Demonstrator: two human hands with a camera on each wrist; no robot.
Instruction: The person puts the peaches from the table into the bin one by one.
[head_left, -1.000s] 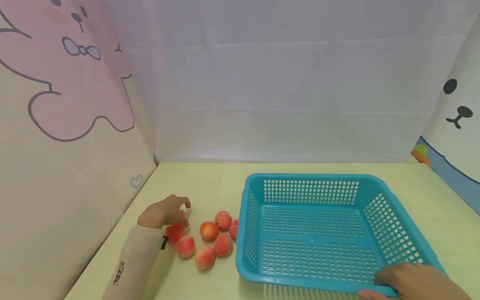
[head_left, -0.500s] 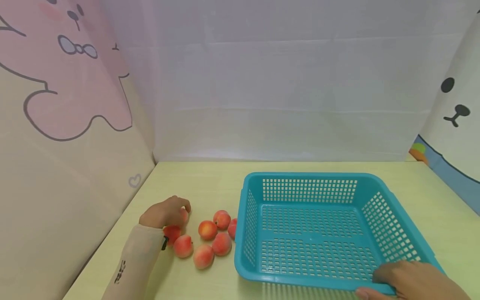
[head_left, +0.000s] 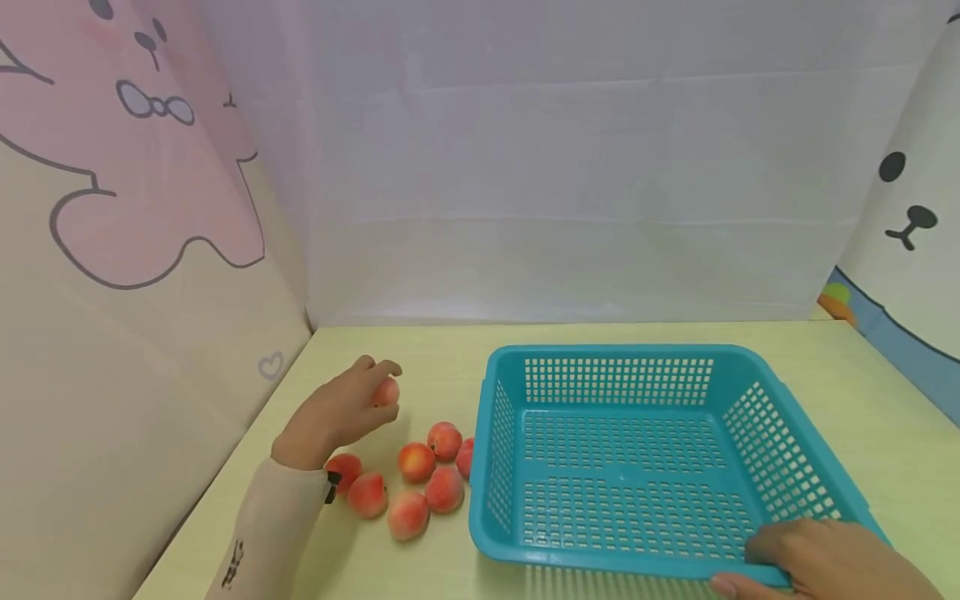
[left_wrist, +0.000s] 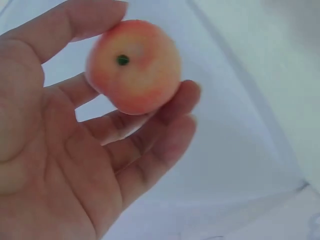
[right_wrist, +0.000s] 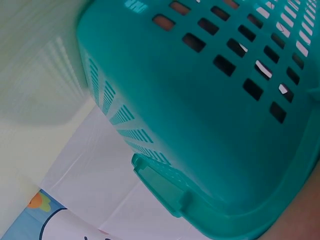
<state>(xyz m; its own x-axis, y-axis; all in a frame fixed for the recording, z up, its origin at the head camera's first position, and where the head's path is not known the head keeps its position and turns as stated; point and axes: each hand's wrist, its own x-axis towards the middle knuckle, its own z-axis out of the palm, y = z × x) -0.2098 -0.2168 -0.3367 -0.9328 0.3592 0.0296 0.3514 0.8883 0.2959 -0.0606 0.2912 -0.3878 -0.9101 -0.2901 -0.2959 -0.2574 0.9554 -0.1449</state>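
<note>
With my left hand [head_left: 337,412], half closed, I hold one peach [left_wrist: 135,65] above the table [head_left: 427,358]. My right hand [head_left: 832,560] grips the near rim of the blue basket [head_left: 607,561]. Seven other peaches [head_left: 408,515] lie left of it.

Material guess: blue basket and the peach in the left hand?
Basket: likely molded plastic, semi-gloss; highlights and regular grid holes suggest it. Peach: matte, possibly foam or plastic imitation, given the tidy green stem dot; real fruit not ruled out.

The basket [right_wrist: 165,95] is smooth, glossy plastic. The peach [left_wrist: 142,70] looks smooth and matt, the sleeve [head_left: 272,525] matt cloth.
</note>
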